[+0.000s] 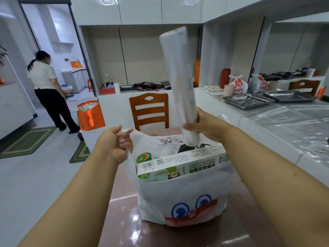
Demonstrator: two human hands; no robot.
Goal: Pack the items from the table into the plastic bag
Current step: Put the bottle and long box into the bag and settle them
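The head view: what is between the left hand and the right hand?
In the head view, the open mouth of the plastic bag lies between the left hand and right hand. A long box and a green-labelled pack stick up there.

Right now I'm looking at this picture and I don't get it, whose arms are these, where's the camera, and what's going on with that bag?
There is no machine here. The arms belong to a person who wears one wide-angle camera on the head, so you look forward and down as that person does.

A white plastic bag with a cartoon face stands on a glossy reddish table. The left hand pinches one bag handle and holds it up. The right hand grips a long white roll near its lower end; the roll stands almost upright, its bottom at the bag's mouth. A long green and white box already sticks out of the bag.

Behind are a wooden chair, metal trays on a counter, and another person standing at the far left.
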